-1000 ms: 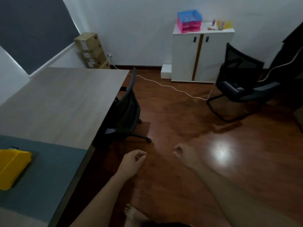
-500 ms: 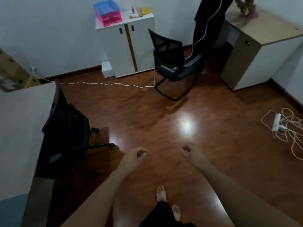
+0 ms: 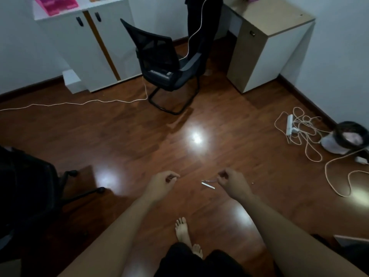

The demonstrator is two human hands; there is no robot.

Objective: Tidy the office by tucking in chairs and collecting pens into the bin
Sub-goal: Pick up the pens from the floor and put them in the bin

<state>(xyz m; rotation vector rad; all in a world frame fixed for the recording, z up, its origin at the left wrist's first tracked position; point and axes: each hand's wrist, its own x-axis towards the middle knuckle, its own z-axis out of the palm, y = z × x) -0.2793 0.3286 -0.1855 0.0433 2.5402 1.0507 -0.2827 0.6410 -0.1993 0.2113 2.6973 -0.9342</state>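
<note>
We take this for pen collecting: left hand point(image 3: 161, 182) and right hand point(image 3: 231, 181) hang loosely curled and empty, a white pen point(image 3: 208, 185) lies on the floor point(image 3: 119, 136) between them, so next we stoop and pinch it

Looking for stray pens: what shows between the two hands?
In the head view, a white pen lies on the floor between the left hand and right hand, nearer the right; what looks like a thin dark pen lies just beyond it.
</note>
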